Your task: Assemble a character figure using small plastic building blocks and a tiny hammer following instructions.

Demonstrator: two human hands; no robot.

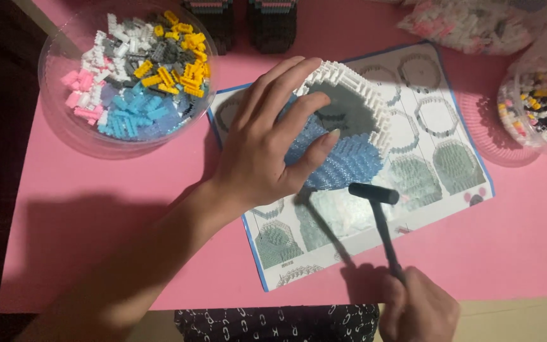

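My left hand (267, 136) rests spread over a small-brick model (349, 130) with a white rim, grey hollow and blue front, holding it down on a printed instruction sheet (438, 158). My right hand (419, 310), at the bottom edge, grips the handle of a small black hammer (378, 209). The hammer's head hovers just below the model's blue part, close to my left fingertips.
A clear round bowl (64, 114) of white, pink, blue, yellow and grey tiny bricks sits at top left. Another clear bowl (527, 114) of mixed bricks stands at the right. Plastic bags of bricks (470, 22) lie top right. Two dark block stacks (248, 22) stand at the top on the pink table.
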